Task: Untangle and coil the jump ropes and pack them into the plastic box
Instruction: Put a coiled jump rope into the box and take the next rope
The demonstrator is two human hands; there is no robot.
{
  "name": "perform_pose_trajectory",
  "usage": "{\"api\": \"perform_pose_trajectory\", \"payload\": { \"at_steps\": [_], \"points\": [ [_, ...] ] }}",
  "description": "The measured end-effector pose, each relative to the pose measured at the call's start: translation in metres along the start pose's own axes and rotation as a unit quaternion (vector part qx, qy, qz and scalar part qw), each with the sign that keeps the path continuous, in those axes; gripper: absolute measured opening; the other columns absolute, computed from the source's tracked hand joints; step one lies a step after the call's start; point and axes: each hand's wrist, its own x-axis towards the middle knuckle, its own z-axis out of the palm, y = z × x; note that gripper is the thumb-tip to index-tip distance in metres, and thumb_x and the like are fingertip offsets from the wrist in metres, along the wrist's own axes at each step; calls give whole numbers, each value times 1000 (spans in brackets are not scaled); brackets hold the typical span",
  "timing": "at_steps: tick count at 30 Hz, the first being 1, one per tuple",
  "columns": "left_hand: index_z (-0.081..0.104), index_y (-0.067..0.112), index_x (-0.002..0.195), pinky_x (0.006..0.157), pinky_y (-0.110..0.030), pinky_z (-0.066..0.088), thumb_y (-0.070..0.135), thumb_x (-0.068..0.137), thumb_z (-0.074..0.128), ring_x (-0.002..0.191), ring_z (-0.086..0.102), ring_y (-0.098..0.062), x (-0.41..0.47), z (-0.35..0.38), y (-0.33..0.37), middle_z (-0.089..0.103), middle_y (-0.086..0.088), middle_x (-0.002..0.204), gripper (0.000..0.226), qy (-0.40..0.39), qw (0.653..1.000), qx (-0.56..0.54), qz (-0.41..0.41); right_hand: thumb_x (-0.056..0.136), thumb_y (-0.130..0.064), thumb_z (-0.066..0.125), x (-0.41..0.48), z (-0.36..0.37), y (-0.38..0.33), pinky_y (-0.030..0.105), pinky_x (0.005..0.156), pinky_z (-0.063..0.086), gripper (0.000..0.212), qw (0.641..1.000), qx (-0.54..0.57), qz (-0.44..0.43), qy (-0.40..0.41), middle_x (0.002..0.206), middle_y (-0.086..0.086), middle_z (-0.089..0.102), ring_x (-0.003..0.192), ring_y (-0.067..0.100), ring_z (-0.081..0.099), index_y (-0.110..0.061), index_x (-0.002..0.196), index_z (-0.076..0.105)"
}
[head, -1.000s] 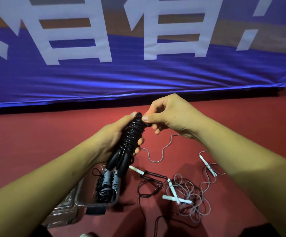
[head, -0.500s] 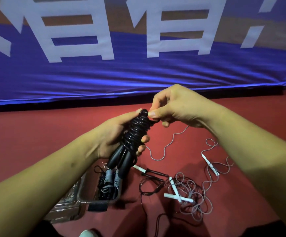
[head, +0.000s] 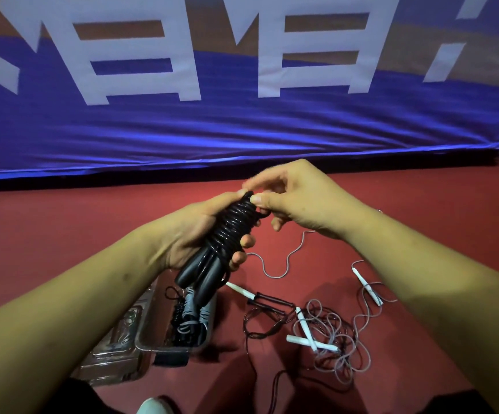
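- Coiled black jump rope (head: 234, 231): axis 7-to-1 o'clock, handles low, above the plastic box (head: 144, 330).
- Left grip (head: 194, 234) wraps it; right grip (head: 299, 201) pinches its top.
- Red floor (head: 63, 234); blue banner (head: 242, 138) at 12 o'clock.

left hand (head: 196, 231) gripping, right hand (head: 302, 198) pinching

left hand (head: 196, 231) grips coiled black rope (head: 230, 231) | right hand (head: 299, 201) pinches top

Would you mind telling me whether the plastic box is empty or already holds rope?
Not empty. Coiled bundles, grey and black, lie inside the box.
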Motion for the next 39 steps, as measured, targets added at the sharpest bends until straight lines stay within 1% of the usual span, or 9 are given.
{"api": "perform_pose_trajectory", "payload": {
  "at_steps": [5, 10, 15, 19, 22, 27, 32, 35, 39],
  "points": [
    [63, 23, 128, 70, -33, 51, 74, 72, 67, 78, 68, -16, -1, -5, 3, 69, 4, 93, 76, 80, 996, 44, 8, 89, 1, 64, 1, 5, 5, 36, 52, 55, 7, 999, 10, -10, 29, 69, 15, 61, 56, 18, 56, 3, 95, 67],
    [59, 14, 116, 54, -28, 52, 65, 87, 53, 60, 64, -21, -12, 10, 6, 64, -4, 75, 59, 35, 999, -34, -17, 87, -10, 68, 3, 15, 14, 27, 45, 42, 9, 998, 30, 12, 56, 64, 10, 63, 58, 13, 57, -4, 82, 65],
    [53, 6, 114, 53, -31, 54, 76, 82, 35, 59, 58, -26, -24, 19, 10, 59, -11, 72, 79, 25, 999, 18, -25, 88, -17, 69, 5, 33, 23, 25, 45, 38, 19, 991, 82, 45, 93, 64, 14, 59, 50, 12, 50, -4, 77, 61],
    [51, 7, 111, 57, -30, 55, 80, 67, 48, 63, 60, -22, -31, 15, 11, 61, -9, 75, 85, 3, 994, 111, -20, 90, -11, 64, 5, 32, 21, 23, 47, 39, 9, 982, 156, 101, 37, 65, 8, 58, 45, 4, 47, -5, 85, 67],
    [47, 12, 101, 54, -27, 54, 54, 75, 75, 60, 61, -19, -35, 15, 13, 61, -7, 74, 56, -38, 987, 156, -21, 88, -11, 66, 4, 26, 22, 24, 51, 39, 10, 972, 178, 152, -18, 74, 8, 59, 46, 6, 41, -7, 95, 72],
    [45, 1, 124, 54, -26, 53, 30, 74, 71, 58, 59, -18, -34, 22, 18, 61, -7, 70, 63, -9, 980, 198, -4, 84, -5, 68, 2, 25, 28, 22, 49, 39, 7, 957, 226, 180, -17, 67, 2, 61, 50, 9, 41, -10, 88, 72],
    [55, 13, 113, 53, -29, 52, 32, 75, 70, 57, 59, -19, -32, 20, 12, 59, -7, 72, 45, -18, 988, 153, -2, 89, -9, 65, 2, 37, 29, 24, 44, 39, 8, 996, 38, 48, 61, 68, 9, 61, 43, 11, 47, -10, 81, 65],
    [50, 6, 121, 53, -29, 52, 33, 75, 71, 57, 59, -19, -30, 19, 7, 59, -6, 71, 57, -9, 991, 131, -3, 86, -20, 71, 7, 47, 36, 26, 46, 36, 15, 990, -17, 38, 134, 60, 4, 56, 40, 6, 42, -17, 73, 63],
    [50, 4, 123, 55, -30, 53, 28, 78, 71, 60, 60, -21, -33, 13, 11, 59, -8, 72, 56, -12, 984, 176, -4, 84, -23, 73, 8, 48, 32, 26, 44, 37, 18, 985, 114, 90, 91, 64, 13, 53, 40, 11, 38, -11, 74, 64]
  ]
}}
